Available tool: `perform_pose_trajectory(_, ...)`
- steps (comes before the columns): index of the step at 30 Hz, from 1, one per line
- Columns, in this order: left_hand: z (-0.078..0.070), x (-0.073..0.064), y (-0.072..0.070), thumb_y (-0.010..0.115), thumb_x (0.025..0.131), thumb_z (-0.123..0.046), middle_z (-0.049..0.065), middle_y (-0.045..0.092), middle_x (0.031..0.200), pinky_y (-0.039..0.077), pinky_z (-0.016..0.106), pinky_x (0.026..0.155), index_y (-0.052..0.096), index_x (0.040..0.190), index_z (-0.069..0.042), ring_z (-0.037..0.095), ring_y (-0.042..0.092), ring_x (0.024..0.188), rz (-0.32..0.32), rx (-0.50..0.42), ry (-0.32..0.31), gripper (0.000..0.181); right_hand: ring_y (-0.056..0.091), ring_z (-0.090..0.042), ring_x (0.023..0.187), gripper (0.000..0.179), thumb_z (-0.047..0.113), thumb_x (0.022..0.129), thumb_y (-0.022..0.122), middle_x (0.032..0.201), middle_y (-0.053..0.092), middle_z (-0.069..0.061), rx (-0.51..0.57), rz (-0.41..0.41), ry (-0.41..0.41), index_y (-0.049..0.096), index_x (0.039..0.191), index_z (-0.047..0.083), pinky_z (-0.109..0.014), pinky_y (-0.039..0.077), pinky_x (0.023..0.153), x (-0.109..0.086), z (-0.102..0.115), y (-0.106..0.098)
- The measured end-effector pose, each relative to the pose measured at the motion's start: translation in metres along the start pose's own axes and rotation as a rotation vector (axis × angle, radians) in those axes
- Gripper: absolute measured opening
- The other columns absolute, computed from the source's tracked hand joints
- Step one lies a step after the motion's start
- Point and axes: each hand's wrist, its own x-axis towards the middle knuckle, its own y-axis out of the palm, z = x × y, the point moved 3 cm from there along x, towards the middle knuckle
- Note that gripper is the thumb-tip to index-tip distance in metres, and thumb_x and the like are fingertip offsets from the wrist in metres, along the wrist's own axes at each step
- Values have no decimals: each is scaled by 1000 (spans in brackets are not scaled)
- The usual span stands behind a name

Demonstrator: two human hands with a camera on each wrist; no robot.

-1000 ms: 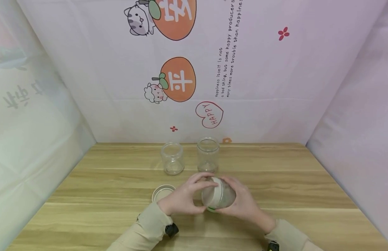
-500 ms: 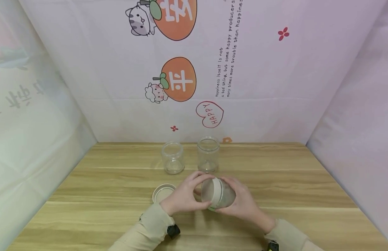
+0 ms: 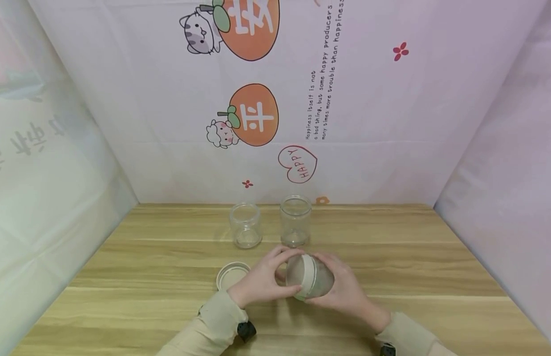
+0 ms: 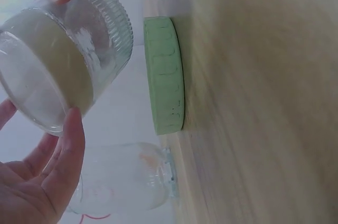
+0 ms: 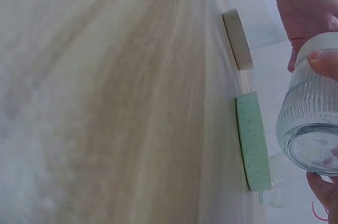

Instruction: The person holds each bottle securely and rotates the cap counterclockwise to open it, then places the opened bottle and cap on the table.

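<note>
A ribbed clear glass jar (image 3: 324,281) with a cream band (image 3: 308,274) is held tilted on its side, above the table. My right hand (image 3: 344,287) grips the jar's body from the right. From the left, the curled fingers and thumb of my left hand (image 3: 264,279) hold the banded end. In the left wrist view, fingertips (image 4: 74,129) of that hand touch the clear rim. Just below the jar, a green lid (image 4: 166,76) lies on the table; the head view shows only its edge. Whether the band belongs to a lid, I cannot tell.
Two clear glass jars stand upright behind my hands, a shorter one (image 3: 246,225) on the left and a taller one (image 3: 295,220) on the right. A cream lid (image 3: 233,274) lies left, partly behind my left hand. Printed cloth (image 3: 369,148) walls the wooden table (image 3: 413,257).
My left hand has shifted slightly, its thumb moving from below the jar's end onto the cream band. My right hand and the jar stay nearly in place.
</note>
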Motion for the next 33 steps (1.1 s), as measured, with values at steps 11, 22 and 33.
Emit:
perform_pose_trajectory(11, -2, 0, 1, 74, 81, -34, 2, 51, 120, 55, 22, 71, 49, 136, -21, 20, 54, 104, -28, -31, -83, 62, 58, -17, 98, 88, 25, 47, 93, 115, 62, -6, -15, -23, -8, 54, 123, 5, -33, 54, 78, -1, -3, 1)
perform_pose_trajectory(22, -8, -2, -5, 84, 69, -32, 5, 37, 143, 43, 44, 102, 42, 141, -20, 23, 41, 130, -28, 77, 121, 85, 59, -17, 98, 89, 29, 46, 93, 115, 62, -5, -16, -31, -20, 55, 122, 4, -35, 54, 79, -1, 0, -1)
perform_pose_trajectory(33, -14, -6, -1, 88, 62, -27, 13, 37, 143, 41, 40, 107, 47, 133, -14, 30, 32, 134, 2, 264, 501, 82, 59, -19, 102, 91, 31, 48, 93, 120, 60, -8, 25, 6, -56, 52, 126, 7, -33, 54, 79, -1, 1, 0)
